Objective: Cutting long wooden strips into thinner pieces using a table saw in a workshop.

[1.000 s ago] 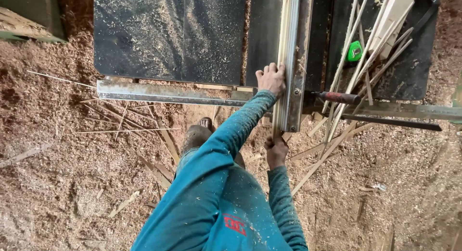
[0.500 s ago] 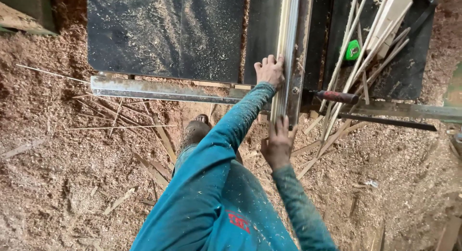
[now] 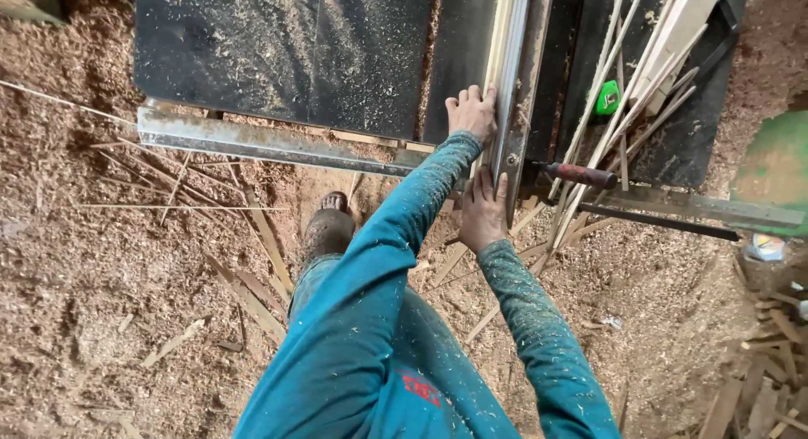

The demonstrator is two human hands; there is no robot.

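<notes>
Wood strip runs lengthwise away from both hands along the fence

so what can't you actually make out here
Head view only:
- Long pale wooden strip along the metal rail: its far end is cut off by the top edge.
- Left hand: palm faces down on the strip, so grip is unclear.
- Right hand: fingertips meet the rail end, contact unclear.
- Small green object: thin sticks cross it, kind unclear.

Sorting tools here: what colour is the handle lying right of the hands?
Red with a black end, clearest in the head view.
</notes>
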